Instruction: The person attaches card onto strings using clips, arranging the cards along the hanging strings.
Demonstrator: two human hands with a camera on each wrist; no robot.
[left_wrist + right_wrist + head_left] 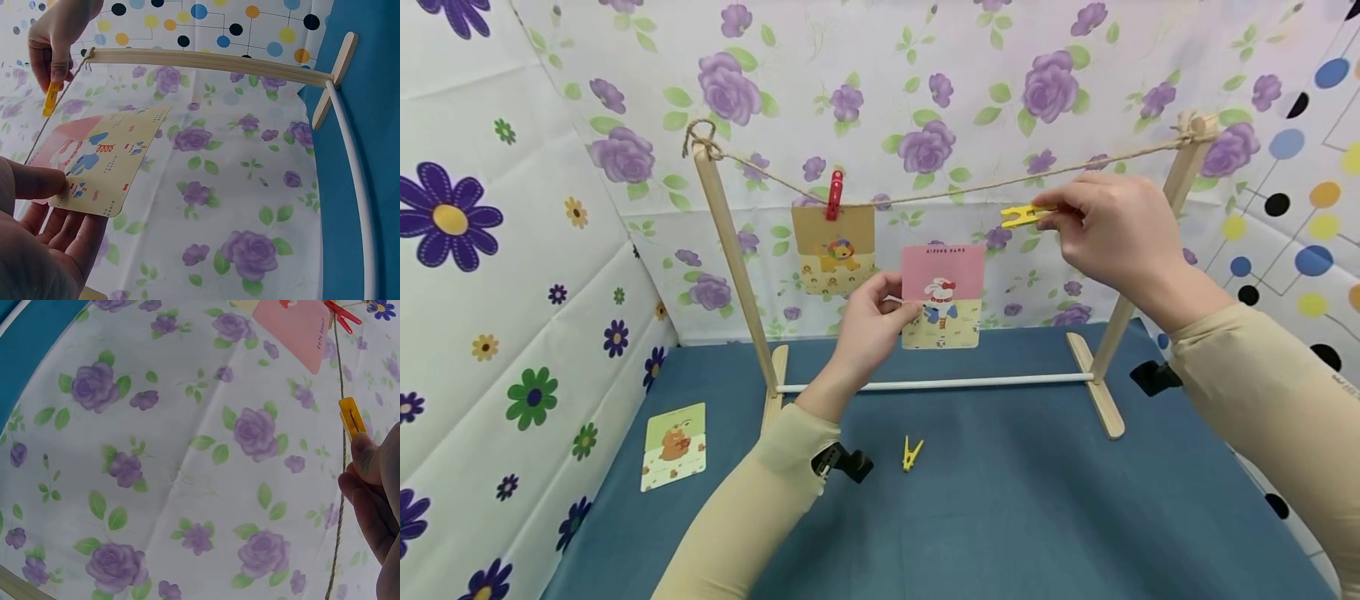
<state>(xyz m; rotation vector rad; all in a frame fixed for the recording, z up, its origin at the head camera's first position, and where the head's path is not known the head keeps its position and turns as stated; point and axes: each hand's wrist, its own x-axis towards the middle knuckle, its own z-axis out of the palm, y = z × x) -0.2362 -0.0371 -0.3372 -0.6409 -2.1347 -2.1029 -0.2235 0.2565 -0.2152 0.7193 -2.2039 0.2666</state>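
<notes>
My left hand (872, 321) pinches the left edge of a pink and yellow card (943, 292) with a rabbit picture, held below the twine (970, 190). In the left wrist view, the thumb lies over this card (103, 159) and the fingers are under it. My right hand (1112, 229) pinches a yellow clothespin (1022, 217) by one end, just under the twine and right of the card. A red clothespin (835, 196) fixes a brown and yellow lion card (835, 250) to the twine, left of my left hand.
The twine hangs between two wooden posts (733, 258) joined low down by a white rod (970, 383). On the blue tabletop (1000, 500) lie another yellow clothespin (912, 454) and a green bear card (674, 446). Flowered cloth (865, 50) stands behind.
</notes>
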